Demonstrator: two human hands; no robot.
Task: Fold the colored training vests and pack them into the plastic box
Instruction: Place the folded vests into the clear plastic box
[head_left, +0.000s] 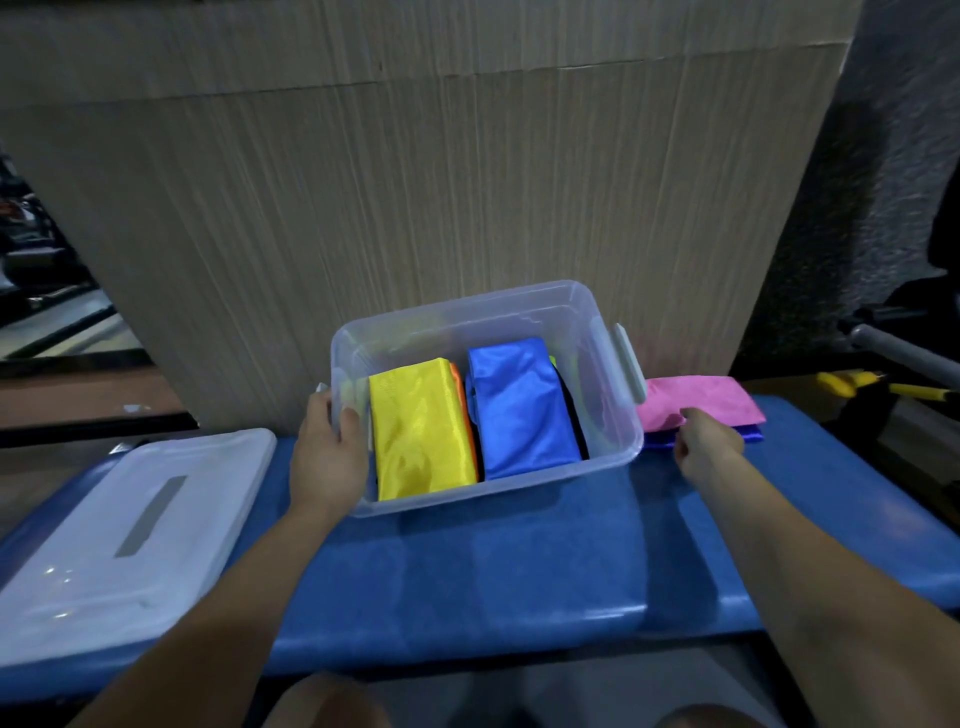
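Both hands worked at centre frame; the left hand (327, 452) gripped the plastic box (613, 447) rim, fingers curled over it; the right hand (706, 441) pinched the pink vest (711, 400).

Dim indoor light, soft glare on the lid (130, 525), wide-angle bending at edges, slight blur, dark corners

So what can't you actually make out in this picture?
- Head view: vests under the yellow vest and blue vest in the plastic box; only thin edges show.
- The dark blue vest, mostly covered by the pink vest.
- Right hand: its fingertips are hidden behind the hand.
- Yellow tool: dim, cut off by the frame edge.
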